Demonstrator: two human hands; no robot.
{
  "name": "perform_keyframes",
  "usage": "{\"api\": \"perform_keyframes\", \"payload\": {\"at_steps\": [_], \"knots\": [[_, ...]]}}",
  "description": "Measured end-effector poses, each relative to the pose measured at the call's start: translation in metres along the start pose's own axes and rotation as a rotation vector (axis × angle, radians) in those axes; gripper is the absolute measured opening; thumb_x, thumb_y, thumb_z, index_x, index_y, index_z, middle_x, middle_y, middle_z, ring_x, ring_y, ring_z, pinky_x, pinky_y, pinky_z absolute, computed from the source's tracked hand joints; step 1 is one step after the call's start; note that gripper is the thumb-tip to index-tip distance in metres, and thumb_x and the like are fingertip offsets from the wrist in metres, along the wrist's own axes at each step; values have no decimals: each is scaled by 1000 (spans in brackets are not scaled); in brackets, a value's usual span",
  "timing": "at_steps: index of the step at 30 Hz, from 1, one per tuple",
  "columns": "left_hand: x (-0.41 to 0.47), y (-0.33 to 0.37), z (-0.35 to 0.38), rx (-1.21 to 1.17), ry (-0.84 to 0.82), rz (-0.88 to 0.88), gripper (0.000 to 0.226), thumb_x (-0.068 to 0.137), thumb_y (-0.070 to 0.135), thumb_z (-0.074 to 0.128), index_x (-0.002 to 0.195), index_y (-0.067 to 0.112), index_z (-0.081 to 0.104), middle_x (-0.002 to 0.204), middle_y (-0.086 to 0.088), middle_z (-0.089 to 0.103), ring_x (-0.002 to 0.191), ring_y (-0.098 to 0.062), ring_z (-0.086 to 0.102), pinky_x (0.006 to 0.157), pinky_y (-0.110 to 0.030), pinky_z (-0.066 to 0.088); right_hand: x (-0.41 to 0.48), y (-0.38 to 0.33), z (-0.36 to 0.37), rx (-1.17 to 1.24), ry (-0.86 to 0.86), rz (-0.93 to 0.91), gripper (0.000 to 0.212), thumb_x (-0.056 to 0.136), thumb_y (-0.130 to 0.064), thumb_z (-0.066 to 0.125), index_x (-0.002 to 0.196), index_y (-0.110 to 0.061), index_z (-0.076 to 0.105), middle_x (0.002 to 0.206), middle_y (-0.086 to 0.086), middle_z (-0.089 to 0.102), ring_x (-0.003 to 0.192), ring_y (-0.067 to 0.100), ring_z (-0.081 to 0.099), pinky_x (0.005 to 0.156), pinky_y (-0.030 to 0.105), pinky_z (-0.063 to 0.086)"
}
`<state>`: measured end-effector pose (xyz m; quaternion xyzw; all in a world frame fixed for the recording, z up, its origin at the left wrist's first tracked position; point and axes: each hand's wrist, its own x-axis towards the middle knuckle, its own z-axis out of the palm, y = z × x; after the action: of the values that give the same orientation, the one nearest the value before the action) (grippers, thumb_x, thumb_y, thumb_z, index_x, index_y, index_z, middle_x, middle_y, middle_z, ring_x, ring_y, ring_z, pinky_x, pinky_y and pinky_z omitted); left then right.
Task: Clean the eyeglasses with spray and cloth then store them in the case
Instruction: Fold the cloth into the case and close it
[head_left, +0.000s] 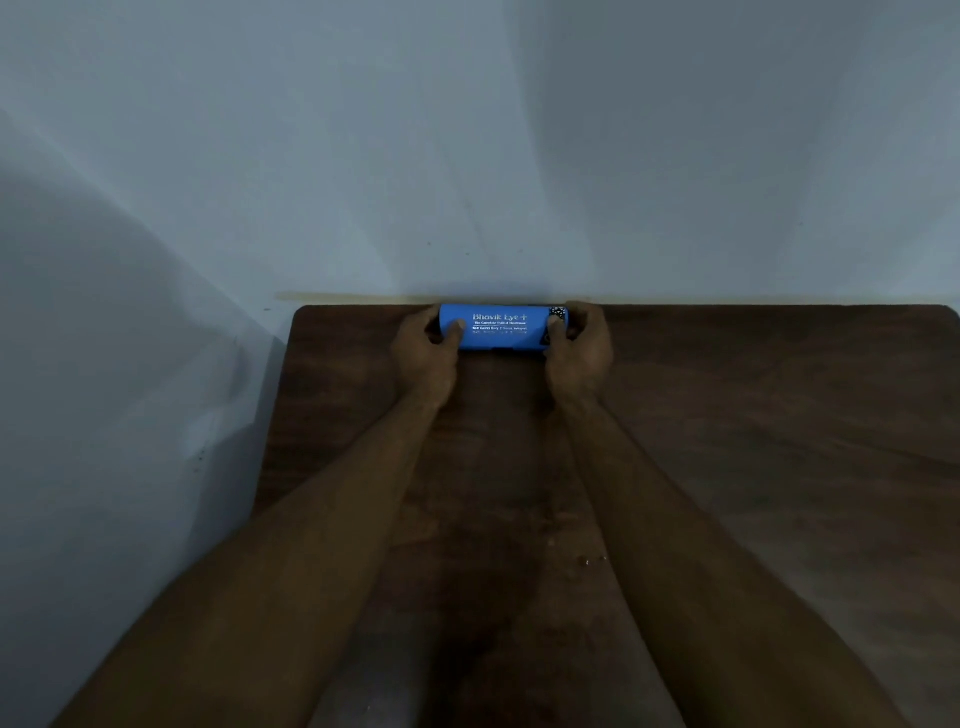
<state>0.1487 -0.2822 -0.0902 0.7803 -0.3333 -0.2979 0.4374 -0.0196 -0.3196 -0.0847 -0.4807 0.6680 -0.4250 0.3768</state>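
A blue eyeglasses case (501, 327) with white lettering lies closed at the far edge of the dark wooden table (727, 441), close to the wall. My left hand (428, 348) grips its left end, thumb on the lid. My right hand (579, 345) grips its right end, thumb on top as well. No eyeglasses, spray bottle or cloth are in view.
A pale wall (467, 156) stands right behind the table's far edge and runs along its left side. The table's rounded far-left corner (301, 317) is close to the case. A few small specks (592, 561) lie on the wood near my right forearm.
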Motion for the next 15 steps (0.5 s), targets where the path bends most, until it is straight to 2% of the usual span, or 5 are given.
{"api": "perform_keyframes", "payload": {"at_steps": [4, 8, 11, 15], "knots": [[-2, 3, 1, 19, 25, 38, 44, 99, 28, 74, 137, 5, 67, 129, -15, 71, 115, -34, 70, 99, -53, 58, 4, -1, 2, -17, -2, -1, 21, 100, -13, 64, 119, -4, 64, 113, 14, 68, 104, 31, 66, 89, 46, 55], [-5, 8, 0, 40, 13, 47, 44, 101, 26, 72, 138, 4, 66, 135, -15, 68, 125, -30, 65, 108, -49, 53, 7, -1, 2, -17, -2, 0, 21, 99, -12, 65, 119, -4, 64, 113, 13, 68, 105, 29, 65, 89, 39, 55], [-7, 12, -2, 55, -8, 43, 46, 102, 27, 71, 140, 3, 64, 138, -16, 67, 127, -30, 64, 109, -49, 52, 8, -1, 2, 0, -4, 23, 22, 99, -12, 65, 120, -5, 64, 113, 11, 67, 107, 27, 64, 94, 43, 55], [-8, 13, -4, 77, -48, 55, 54, 101, 35, 71, 144, 5, 60, 142, -15, 64, 130, -29, 61, 111, -46, 50, 3, -3, 0, 31, 21, 34, 31, 100, -13, 64, 130, -3, 59, 122, 11, 64, 117, 29, 62, 99, 35, 51]]}}
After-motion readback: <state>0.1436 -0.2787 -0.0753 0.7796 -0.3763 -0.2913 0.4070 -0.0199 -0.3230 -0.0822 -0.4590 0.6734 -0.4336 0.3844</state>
